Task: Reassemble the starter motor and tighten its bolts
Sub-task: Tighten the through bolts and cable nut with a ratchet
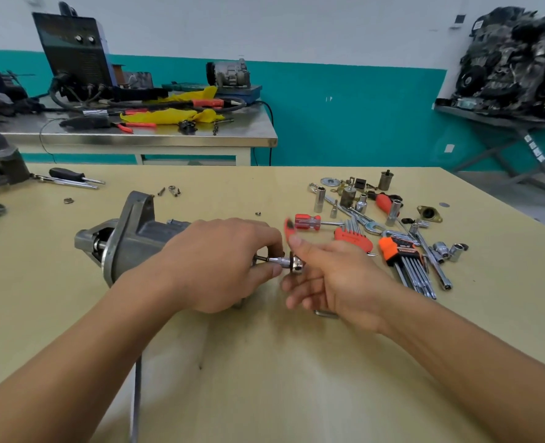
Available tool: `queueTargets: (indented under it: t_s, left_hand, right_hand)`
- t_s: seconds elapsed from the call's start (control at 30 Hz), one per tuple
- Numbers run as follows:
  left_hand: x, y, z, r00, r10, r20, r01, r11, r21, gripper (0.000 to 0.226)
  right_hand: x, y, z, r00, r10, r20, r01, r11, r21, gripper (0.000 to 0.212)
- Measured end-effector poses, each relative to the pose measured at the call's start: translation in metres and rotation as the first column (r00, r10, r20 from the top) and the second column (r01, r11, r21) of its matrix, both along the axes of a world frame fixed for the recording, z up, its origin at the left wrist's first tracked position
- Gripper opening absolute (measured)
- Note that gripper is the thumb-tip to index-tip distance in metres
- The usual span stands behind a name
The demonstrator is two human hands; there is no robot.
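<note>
Room: workshop with a white-over-teal wall; steel bench (175,139) at 12 o'clock, crowded with yellow rags, pliers and a black machine.
Tabletop (264,362): tan board, filling the near view.
Starter motor (137,238): lying on its side just to 9 o'clock of centre, nose housing toward 9, body running toward 3 under the left hand.
Left hand (220,263): draped over the motor body, fingers curled, thumb and forefinger pinching a socket extension (277,260) at the motor's 3 o'clock end.
Right hand (338,282): at 3 o'clock of the left, blurred; fingers loosely spread, thumb above and fingers below the chrome head (297,266) on the extension; contact unclear.
Tools: at 2 o'clock, red screwdriver (308,221), orange hex key set (399,251), sockets (318,199), spanners.
Small parts: loose screws (169,190) at 11 o'clock, black-handled screwdriver (68,174) at 10.
</note>
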State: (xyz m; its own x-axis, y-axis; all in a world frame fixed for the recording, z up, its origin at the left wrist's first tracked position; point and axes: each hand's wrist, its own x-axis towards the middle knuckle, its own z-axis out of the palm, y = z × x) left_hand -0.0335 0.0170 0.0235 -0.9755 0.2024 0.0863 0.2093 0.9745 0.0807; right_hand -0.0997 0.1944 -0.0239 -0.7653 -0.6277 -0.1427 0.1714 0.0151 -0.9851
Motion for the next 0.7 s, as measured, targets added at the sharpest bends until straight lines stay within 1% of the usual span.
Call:
queueTargets:
  t_s: [0.03,0.07,0.1,0.13,0.2,0.23,0.27,0.3,0.33,0.37,0.4,0.43,0.47,0.5,0.53,0.57,0.6,0.63,0.67,0.7]
  left_hand:
    - [0.000,0.000,0.000,1.000,-0.005,0.015,0.005,1.000,-0.007,0.023]
    - [0.000,0.000,0.001,0.999,-0.014,0.031,0.014,1.000,-0.019,0.025]
    - [0.000,0.001,0.002,0.999,-0.021,0.047,0.022,0.999,-0.031,0.027]
    - [0.000,0.001,0.003,0.998,-0.023,0.060,0.025,0.999,-0.037,0.030]
    - [0.000,0.002,0.003,0.998,-0.018,0.066,0.021,0.999,-0.042,0.034]
    - [-0.001,0.002,0.003,0.998,-0.014,0.061,0.017,0.999,-0.041,0.035]
    - [-0.001,0.001,0.003,0.998,-0.013,0.054,0.015,0.999,-0.036,0.035]
    - [-0.001,0.000,0.003,0.999,-0.015,0.048,0.017,0.999,-0.030,0.033]
    - [-0.001,-0.001,0.003,0.999,-0.020,0.040,0.021,0.999,-0.025,0.030]
    - [0.000,-0.001,0.002,0.999,-0.023,0.034,0.024,1.000,-0.019,0.026]
    - [0.000,-0.001,0.002,0.999,-0.025,0.030,0.025,1.000,-0.009,0.023]
    - [0.000,-0.001,0.002,0.999,-0.027,0.028,0.027,1.000,0.001,0.021]
    - [0.001,-0.001,0.002,0.999,-0.031,0.031,0.031,1.000,0.002,0.020]
    - [0.001,-0.001,0.003,0.999,-0.034,0.042,0.034,0.999,-0.006,0.020]
    - [0.001,-0.001,0.003,0.998,-0.037,0.057,0.038,0.999,-0.017,0.020]
    - [0.001,0.000,0.004,0.997,-0.039,0.072,0.041,0.999,-0.028,0.022]
    - [0.001,0.000,0.004,0.996,-0.038,0.084,0.041,0.999,-0.036,0.023]
    - [0.000,0.000,0.004,0.995,-0.033,0.092,0.037,0.998,-0.044,0.025]
    - [0.000,0.000,0.005,0.995,-0.027,0.097,0.033,0.998,-0.052,0.026]
    - [0.000,0.000,0.004,0.995,-0.025,0.098,0.031,0.998,-0.062,0.027]
  right_hand:
    - [0.000,0.000,0.000,0.999,0.016,0.033,-0.016,1.000,0.014,0.043]
    - [-0.001,0.001,0.000,1.000,0.023,0.001,-0.023,0.999,0.024,0.043]
    - [-0.003,0.004,0.000,0.995,0.026,-0.096,-0.022,0.999,0.038,0.043]
    - [-0.004,0.007,0.001,0.969,0.024,-0.245,-0.010,0.998,0.055,0.041]
    - [-0.006,0.013,0.003,0.832,0.010,-0.554,0.027,0.998,0.060,0.031]
    - [-0.007,0.014,0.002,0.772,0.004,-0.636,0.034,0.998,0.047,0.030]
    - [-0.007,0.015,0.000,0.752,0.001,-0.659,0.030,0.999,0.036,0.031]
    - [-0.006,0.014,-0.001,0.772,0.006,-0.635,0.018,0.999,0.031,0.032]
    - [-0.005,0.012,-0.001,0.824,0.009,-0.566,0.005,1.000,0.022,0.036]
    - [-0.004,0.009,0.001,0.894,0.008,-0.448,0.000,1.000,0.018,0.043]
    - [-0.002,0.007,0.003,0.956,0.012,-0.294,-0.006,1.000,0.022,0.050]
    - [-0.001,0.005,0.005,0.988,0.025,-0.151,-0.021,0.999,0.032,0.053]
    - [0.000,0.005,0.007,0.997,0.041,-0.067,-0.038,0.998,0.054,0.053]
    - [0.000,0.005,0.008,0.996,0.059,-0.063,-0.054,0.994,0.090,0.051]
    - [-0.001,0.007,0.008,0.987,0.073,-0.143,-0.054,0.990,0.132,0.047]
    - [-0.001,0.009,0.007,0.956,0.085,-0.280,-0.038,0.985,0.166,0.043]
    - [-0.002,0.011,0.006,0.895,0.086,-0.438,-0.005,0.983,0.183,0.038]
    - [-0.002,0.013,0.007,0.821,0.073,-0.566,0.032,0.984,0.174,0.031]
    - [-0.002,0.014,0.007,0.772,0.060,-0.633,0.050,0.987,0.154,0.027]
    - [-0.003,0.014,0.006,0.764,0.053,-0.644,0.050,0.989,0.142,0.026]
